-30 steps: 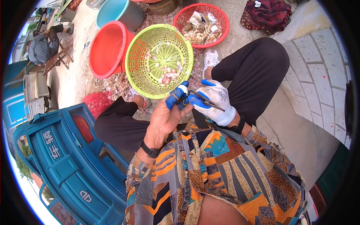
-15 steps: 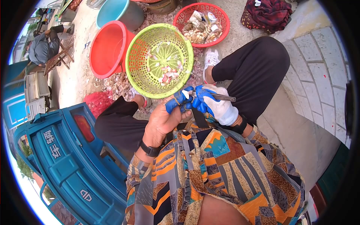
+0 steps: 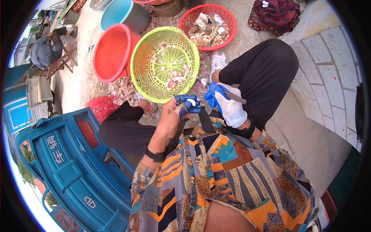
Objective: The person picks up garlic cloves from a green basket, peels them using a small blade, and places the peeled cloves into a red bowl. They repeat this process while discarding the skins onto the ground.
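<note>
My left hand (image 3: pixel 176 112), with blue covers on its fingertips, pinches a peeled white garlic clove (image 3: pixel 191 102). Just to its right, my right hand (image 3: pixel 227 103) wears a white glove with blue fingers. It is closed round a small metal knife (image 3: pixel 235 96), whose handle end points right; the tip is hard to make out. The two hands are slightly apart. In front of them is a lime-green plastic basket (image 3: pixel 138 75) with several pinkish garlic cloves (image 3: pixel 174 79) on its bottom. A small pale-pink bit (image 3: pixel 204 81) shows between the basket and my right hand.
A red bucket (image 3: pixel 112 54) and a light-blue bucket (image 3: pixel 133 19) stand left of the basket. Behind it, a red basket (image 3: pixel 235 33) holds garlic and scraps. A blue vehicle (image 3: pixel 73 162) is at left, a brick wall (image 3: pixel 324 69) at right. Farther off sits a person (image 3: pixel 46 52).
My right hand has drawn away rightward from my left, taking the knife off the clove. A pale-pink bit now shows near it. My left hand still holds the clove.
</note>
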The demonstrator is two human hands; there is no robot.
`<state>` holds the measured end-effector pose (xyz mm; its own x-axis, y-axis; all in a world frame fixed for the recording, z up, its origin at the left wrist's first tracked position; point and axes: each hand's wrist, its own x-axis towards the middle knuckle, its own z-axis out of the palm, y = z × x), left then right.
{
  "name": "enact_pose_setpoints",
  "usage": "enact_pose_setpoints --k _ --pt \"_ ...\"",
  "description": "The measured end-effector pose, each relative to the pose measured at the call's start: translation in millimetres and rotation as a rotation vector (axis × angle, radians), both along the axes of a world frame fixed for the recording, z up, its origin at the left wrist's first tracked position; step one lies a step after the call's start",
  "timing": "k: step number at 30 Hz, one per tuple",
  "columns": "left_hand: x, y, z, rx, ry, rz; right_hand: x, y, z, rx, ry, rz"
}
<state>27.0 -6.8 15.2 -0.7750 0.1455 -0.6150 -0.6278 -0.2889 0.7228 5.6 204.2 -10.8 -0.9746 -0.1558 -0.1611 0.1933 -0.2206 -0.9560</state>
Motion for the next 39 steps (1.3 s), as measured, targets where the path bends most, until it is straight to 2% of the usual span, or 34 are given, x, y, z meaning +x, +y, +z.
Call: enact_pose_setpoints --k 4,6,7,9,13,16,19,21,23,25,29,30,33,34,36,37,39 --pt "-4 -33 -23 0.222 -0.18 0.182 -5 -4 -1 0.097 0.018 0.078" --pt "-10 -50 -34 0.205 -0.229 0.244 -9 -4 0 0.164 0.046 0.11" --pt "-14 -61 -38 0.201 -0.249 0.281 -8 -6 0 0.098 -0.027 0.101" --pt "-36 -99 -45 0.197 -0.2 0.402 -5 -9 -6 -0.032 -0.124 0.088" --pt "-115 -182 -15 0.125 0.171 0.667 -8 -9 7 0.131 -0.066 0.125" --pt "-142 -201 -11 -0.068 0.194 0.628 -9 -12 0 0.097 -0.061 0.114" --pt "-143 -179 -33 -0.515 0.153 0.35 -9 -14 1 0.091 -0.081 0.096" --pt "-139 -172 -78 -0.807 0.271 0.06 -9 -14 -3 0.145 -0.053 0.1" --pt "-132 -150 -97 -1.258 0.451 -0.289 -10 -14 -7 0.162 -0.065 0.11" --pt "-129 -127 -114 -1.449 0.536 -0.395 -10 -16 -8 0.138 -0.124 0.128" --pt "-130 -108 -154 -1.516 0.528 -0.423 -8 -19 -9 0.194 -0.085 0.104" --pt "-132 -106 -157 -1.529 0.508 -0.4 -7 -18 -12 0.308 -0.007 0.088" --pt "-137 -108 -161 -1.553 0.486 -0.41 -11 -15 -10 0.413 0.102 0.125" --pt "-137 -113 -159 -1.544 0.536 -0.424 -14 -13 -6 0.554 0.295 0.136" --pt "-136 -115 -150 -1.442 0.528 -0.405 -22 -11 1 0.827 0.685 0.153" --pt "-135 -114 -139 -1.393 0.524 -0.398 -23 -11 -1 0.808 0.695 0.135" --pt "-128 -92 -85 -1.068 0.443 -0.339 -24 -11 -2 0.769 0.716 0.096"
